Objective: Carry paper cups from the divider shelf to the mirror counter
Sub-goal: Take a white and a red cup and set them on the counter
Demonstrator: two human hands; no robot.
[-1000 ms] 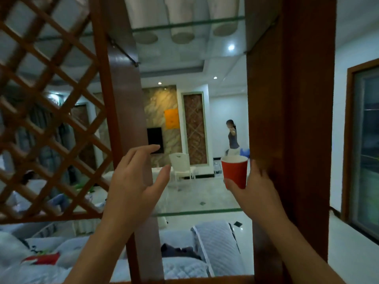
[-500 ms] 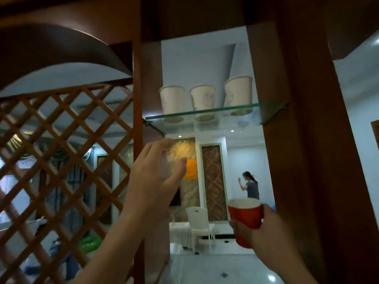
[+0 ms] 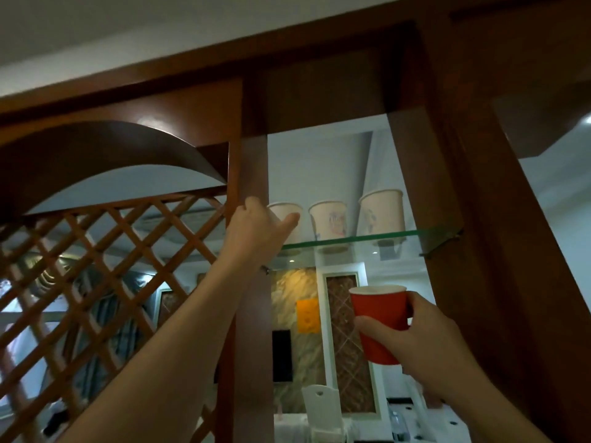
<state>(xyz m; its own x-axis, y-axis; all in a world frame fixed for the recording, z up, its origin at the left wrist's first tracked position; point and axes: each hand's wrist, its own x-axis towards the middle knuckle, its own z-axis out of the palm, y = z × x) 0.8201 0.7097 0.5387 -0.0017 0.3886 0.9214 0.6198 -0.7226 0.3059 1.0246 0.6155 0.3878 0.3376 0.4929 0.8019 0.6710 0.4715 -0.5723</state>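
Three white paper cups stand on the high glass shelf (image 3: 425, 232) of the wooden divider. My left hand (image 3: 256, 231) is raised to the leftmost cup (image 3: 285, 211), with thumb and fingers wrapped around its side. The middle cup (image 3: 329, 219) and the right cup (image 3: 382, 212) stand untouched beside it. My right hand (image 3: 425, 334) is lower, at the right, and holds a red paper cup (image 3: 380, 321) upright by its side. The mirror counter is not in view.
A wooden lattice panel (image 3: 96, 276) fills the left. Thick wooden posts (image 3: 499, 251) frame the shelf opening on the right and a narrower post (image 3: 252, 314) on the left. Through the opening I see a room with a white chair (image 3: 323, 407).
The camera has tilted upward, bringing the top glass shelf to mid-frame. My left hand has risen from below the shelf and closed around the leftmost white cup. My right hand keeps hold of the red cup.
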